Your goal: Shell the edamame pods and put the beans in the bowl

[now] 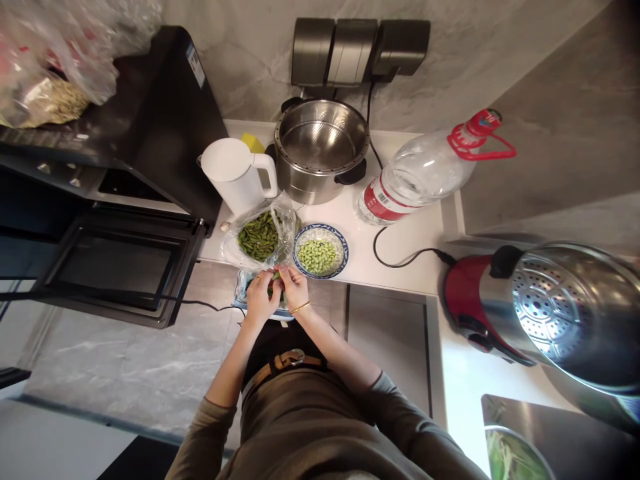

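Observation:
My left hand (262, 296) and my right hand (294, 288) meet just off the counter's front edge, fingertips pinched together on a small green bean pod (276, 275). Right behind them, a clear plastic bag (231, 245) lies open, full of green pods (259, 237). To its right sits a blue-rimmed bowl (345, 248) holding shelled green beans (317, 256). Below my hands is a blue-and-white container (241, 285), mostly covered by them; dark green bits show in it.
A white pitcher (233, 167), a steel pot (313, 180) and a large water bottle (425, 170) stand along the back of the counter. An oven door (120, 263) hangs open at left. At right is a red steamer (465, 290) with its cord on the counter.

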The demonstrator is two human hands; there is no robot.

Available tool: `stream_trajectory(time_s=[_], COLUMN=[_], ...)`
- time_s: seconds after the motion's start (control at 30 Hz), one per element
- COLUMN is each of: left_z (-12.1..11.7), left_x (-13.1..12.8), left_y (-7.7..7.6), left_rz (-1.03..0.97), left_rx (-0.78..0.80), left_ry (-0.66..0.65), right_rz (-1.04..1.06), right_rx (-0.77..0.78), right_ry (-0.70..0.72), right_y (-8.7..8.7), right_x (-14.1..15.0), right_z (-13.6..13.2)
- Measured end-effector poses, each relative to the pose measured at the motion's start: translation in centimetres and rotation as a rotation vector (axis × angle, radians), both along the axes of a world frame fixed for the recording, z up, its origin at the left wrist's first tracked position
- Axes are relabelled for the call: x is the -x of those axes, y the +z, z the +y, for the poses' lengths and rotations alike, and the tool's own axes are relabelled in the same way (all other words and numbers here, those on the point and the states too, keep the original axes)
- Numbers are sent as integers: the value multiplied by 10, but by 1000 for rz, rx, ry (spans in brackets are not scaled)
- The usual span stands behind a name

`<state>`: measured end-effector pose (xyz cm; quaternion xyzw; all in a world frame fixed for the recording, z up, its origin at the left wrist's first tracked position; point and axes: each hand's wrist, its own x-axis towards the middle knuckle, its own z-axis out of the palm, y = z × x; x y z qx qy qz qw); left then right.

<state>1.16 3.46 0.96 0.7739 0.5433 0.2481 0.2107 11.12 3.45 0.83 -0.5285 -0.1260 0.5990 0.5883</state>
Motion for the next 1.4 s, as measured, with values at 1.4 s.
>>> stream_trajectory(time_s=[1.4], left_z=[7], left_x=[7], left_y=[3], left_rz=[301], left_rx=[-22], left_ry=[-53], right_rz=[223], right_rx=[58], right_ry=[68], right_y=[-14], right_x=[8], right_z=[-13])
